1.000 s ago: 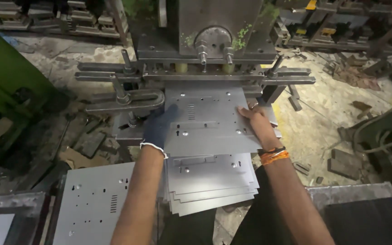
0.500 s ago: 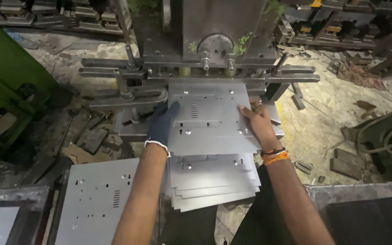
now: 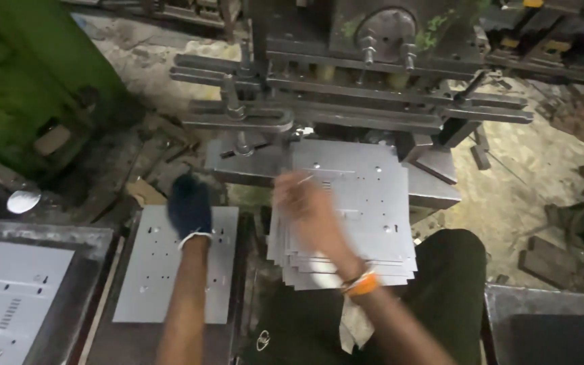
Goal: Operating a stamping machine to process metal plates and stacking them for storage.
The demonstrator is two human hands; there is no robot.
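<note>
Flat and holding nothing, our gloved left hand (image 3: 189, 207) presses on the punched metal sheet (image 3: 176, 270) lying to the left, while our bare right hand (image 3: 303, 201), blurred so we cannot tell its grip, hovers over the stack of sheets (image 3: 366, 223) before the press (image 3: 346, 88).

I'm looking down into a metal-stamping workshop: a heavy steel press (image 3: 366, 88), stacked punched sheets (image 3: 353, 209), a green machine (image 3: 28, 88), and scrap strewn over the grimy floor (image 3: 535, 169).

Head camera looks steeply down, close over press (image 3: 373, 101).
</note>
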